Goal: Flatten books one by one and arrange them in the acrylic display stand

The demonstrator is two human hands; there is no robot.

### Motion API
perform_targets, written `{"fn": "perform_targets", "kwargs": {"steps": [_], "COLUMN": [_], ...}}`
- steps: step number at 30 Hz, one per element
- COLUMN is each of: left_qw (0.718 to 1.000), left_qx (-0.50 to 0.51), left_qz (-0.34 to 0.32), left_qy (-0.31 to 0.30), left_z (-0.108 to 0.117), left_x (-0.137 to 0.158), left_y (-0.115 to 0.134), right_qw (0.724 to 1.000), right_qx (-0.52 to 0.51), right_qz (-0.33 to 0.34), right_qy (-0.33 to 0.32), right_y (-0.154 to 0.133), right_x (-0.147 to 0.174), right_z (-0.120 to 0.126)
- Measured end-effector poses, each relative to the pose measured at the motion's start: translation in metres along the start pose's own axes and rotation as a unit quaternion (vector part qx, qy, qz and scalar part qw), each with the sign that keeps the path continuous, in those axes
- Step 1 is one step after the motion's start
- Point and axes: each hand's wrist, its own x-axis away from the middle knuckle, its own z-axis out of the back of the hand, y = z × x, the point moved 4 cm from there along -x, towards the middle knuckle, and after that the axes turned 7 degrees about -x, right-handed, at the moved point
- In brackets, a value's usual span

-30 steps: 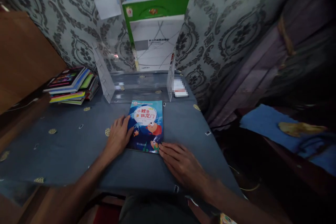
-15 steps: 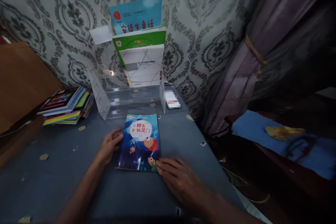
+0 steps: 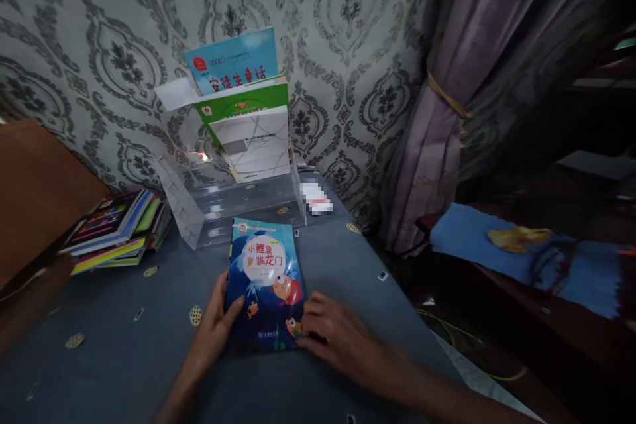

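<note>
A grey-blue desk [image 3: 114, 358] dotted with small gold medallions fills the lower left of the frame, set against a wall of grey damask wallpaper [image 3: 99, 46]. At the desk's far edge, in the centre, stands a clear acrylic rack [image 3: 213, 202] holding three upright books [image 3: 243, 119]: a blue one at the back, a green one, and a white one in front. A stack of colourful books [image 3: 114, 228] lies at the left, beside a brown wooden panel [image 3: 34, 192]. On the right hangs a purple curtain [image 3: 462, 79] tied with a cord, and below it a blue cloth [image 3: 521, 265] lies on a dark surface.

A blue picture book [image 3: 265, 281] with cartoon fish lies just in front of the rack, at lower centre. The left hand [image 3: 213, 331] grips its left edge, thumb on the cover, and the right hand [image 3: 338, 338] presses open fingers against its lower right corner.

Compared with half a second ago, the view has tipped upward, so the rack and the book sit lower and further left. The left hand now wraps the book's edge with its thumb over the cover instead of merely touching it, and the right hand has closed in on the corner.
</note>
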Motion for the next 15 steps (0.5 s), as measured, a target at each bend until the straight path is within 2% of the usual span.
{"fn": "perform_targets", "kwargs": {"steps": [4, 8, 11, 15], "left_qw": [1.0, 0.997, 0.997, 0.992], "left_qx": [-0.003, 0.012, 0.029, 0.067], "left_qz": [-0.004, 0.016, 0.023, 0.036], "left_qy": [0.024, 0.069, 0.07, 0.105], "left_z": [-0.001, 0.004, 0.006, 0.006], "left_x": [0.013, 0.029, 0.04, 0.053], "left_y": [0.002, 0.002, -0.001, -0.01], "right_qw": [0.999, 0.992, 0.983, 0.971], "right_qx": [-0.022, -0.026, -0.063, -0.112], "right_qz": [-0.036, -0.112, -0.153, -0.193], "right_qy": [-0.001, 0.043, 0.082, 0.086], "right_y": [0.005, 0.01, 0.014, 0.023], "right_x": [-0.001, 0.004, 0.008, 0.012], "right_z": [-0.006, -0.005, -0.006, -0.012]}}
